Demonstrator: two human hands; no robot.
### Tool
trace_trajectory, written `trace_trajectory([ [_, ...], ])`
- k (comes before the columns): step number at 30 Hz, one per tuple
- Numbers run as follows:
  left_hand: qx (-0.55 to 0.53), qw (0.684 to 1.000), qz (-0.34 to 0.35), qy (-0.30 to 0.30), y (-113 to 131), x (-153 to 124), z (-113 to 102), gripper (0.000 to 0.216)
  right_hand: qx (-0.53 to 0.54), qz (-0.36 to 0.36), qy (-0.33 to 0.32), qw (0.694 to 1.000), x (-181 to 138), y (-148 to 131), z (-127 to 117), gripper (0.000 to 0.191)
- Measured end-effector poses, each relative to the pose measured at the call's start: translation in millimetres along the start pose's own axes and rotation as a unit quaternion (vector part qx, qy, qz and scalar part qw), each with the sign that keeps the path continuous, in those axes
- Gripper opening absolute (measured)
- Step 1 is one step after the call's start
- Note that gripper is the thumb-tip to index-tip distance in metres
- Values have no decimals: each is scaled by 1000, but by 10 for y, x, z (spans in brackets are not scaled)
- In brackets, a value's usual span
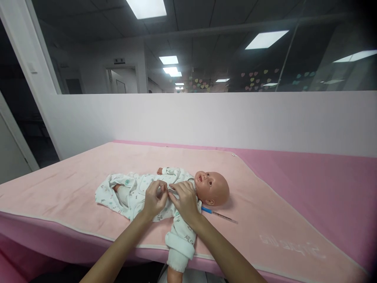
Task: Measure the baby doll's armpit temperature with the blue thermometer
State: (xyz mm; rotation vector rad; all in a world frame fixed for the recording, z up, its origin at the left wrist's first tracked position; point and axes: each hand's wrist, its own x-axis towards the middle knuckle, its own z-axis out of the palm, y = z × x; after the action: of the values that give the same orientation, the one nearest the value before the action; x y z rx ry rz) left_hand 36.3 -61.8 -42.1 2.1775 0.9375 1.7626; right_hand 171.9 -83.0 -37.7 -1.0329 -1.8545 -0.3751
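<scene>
A baby doll (212,188) lies on its back on the peach mat, head to the right, dressed in a white printed gown (147,184). Over its chest, my left hand (156,198) is closed in a pinch on the front of the gown. Close beside it, my right hand (185,198) pinches the same spot, thumb and fingers together on the cloth. The exact bit of fabric between the fingertips is mostly hidden. One doll arm (180,245) in a folded sleeve hangs over the near edge. The gown's lower part is spread around the doll's legs.
A thin stick with a blue end (206,210) lies beside the doll's head, near my right wrist. The peach mat (265,220) covers a pink padded surface (309,177). A white wall (206,118) with a window above it stands behind.
</scene>
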Motion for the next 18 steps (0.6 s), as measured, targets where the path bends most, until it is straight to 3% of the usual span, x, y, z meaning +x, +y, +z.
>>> trace_trajectory([
  [4,36,999,27,6,22,8,-8,15,-12,-16,-11,1000,0,22,19,5],
  [11,55,998,30,3,31,-4,1,13,-31,-34,15,999,14,-2,2,20],
  [15,48,998,-42,-16,36,55,-45,6,-38,-34,25,998,21,-26,-10,22],
  [18,30,990,-113,-83,-13,173,-189,12,-36,-30,34,998,19,-29,-11,21],
])
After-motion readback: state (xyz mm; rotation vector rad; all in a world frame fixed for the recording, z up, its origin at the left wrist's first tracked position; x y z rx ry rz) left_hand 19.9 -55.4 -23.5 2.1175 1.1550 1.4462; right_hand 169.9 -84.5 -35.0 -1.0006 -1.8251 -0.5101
